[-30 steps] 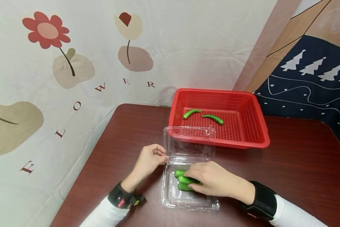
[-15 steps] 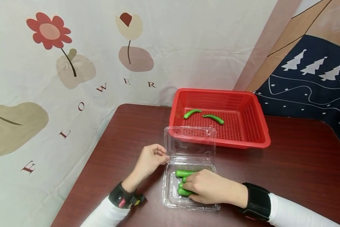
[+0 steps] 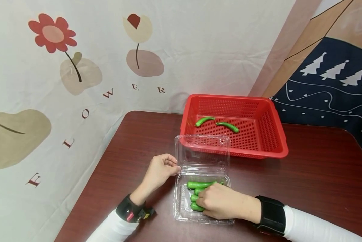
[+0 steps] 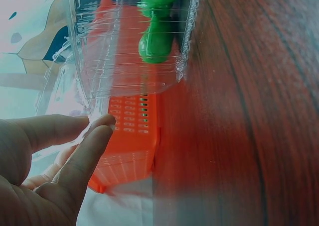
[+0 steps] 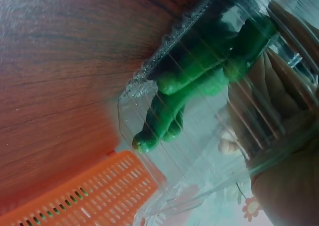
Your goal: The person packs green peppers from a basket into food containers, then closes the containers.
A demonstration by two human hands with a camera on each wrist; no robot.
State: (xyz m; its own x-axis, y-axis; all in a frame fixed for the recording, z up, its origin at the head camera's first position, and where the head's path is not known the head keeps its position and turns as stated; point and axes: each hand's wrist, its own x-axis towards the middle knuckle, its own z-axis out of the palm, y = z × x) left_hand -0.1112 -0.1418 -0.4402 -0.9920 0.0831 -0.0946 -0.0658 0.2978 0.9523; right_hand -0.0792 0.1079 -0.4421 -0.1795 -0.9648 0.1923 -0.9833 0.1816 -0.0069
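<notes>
Head view, left hand (image 3: pixel 160 170): thumb and forefinger pinch the clear container (image 3: pixel 177 201) near its hinge; a light hold should steady it without bending the plastic
Head view, right hand (image 3: pixel 224 201): curled over green peppers (image 3: pixel 201 185) in the container's base; cannot tell if it pinches any
Red basket (image 3: pixel 229 97): behind, with two more peppers (image 3: pixel 227 126) inside
Left wrist view, fingertips (image 4: pixel 97 139): close together at the container's edge
Right wrist view, peppers: seem bunched by the fingers; gentle sideways nudges should line them up best
</notes>
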